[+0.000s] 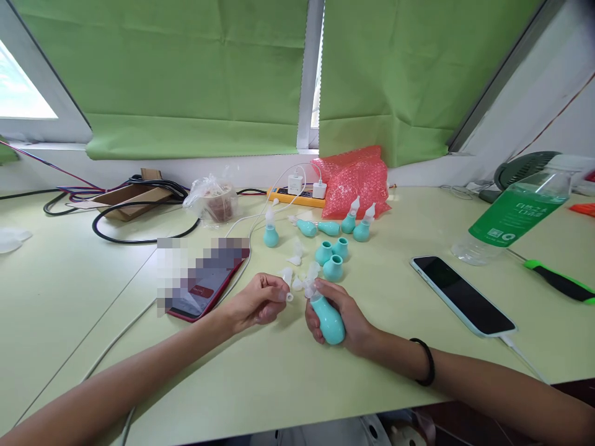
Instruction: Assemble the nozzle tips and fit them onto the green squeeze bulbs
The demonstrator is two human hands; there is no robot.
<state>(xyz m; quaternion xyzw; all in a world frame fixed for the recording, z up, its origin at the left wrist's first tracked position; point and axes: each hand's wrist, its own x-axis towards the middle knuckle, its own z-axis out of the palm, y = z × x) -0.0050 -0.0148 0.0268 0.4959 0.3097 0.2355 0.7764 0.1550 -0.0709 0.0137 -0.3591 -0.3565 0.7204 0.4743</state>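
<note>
My right hand (341, 313) is wrapped around a teal rubber bulb (328, 321) lying on the pale table (288, 378), its clear tip pointing toward my left hand. My left hand (257, 302) is closed in a pinch on a small clear plastic tip (289, 297) just left of the bulb's mouth. Just beyond my hands lie several loose clear tips (297, 282) and three open teal bulbs (331, 255). Farther back stand assembled bulbs with clear nozzles (358, 224) and another one (270, 230).
A red-cased phone (204, 288) on a white cable lies to the left, a second phone (462, 294) to the right. A green-labelled bottle (515, 214), a green-handled tool (560, 282), pink bubble wrap (356, 179), a power strip (297, 195), a box and black cables sit around.
</note>
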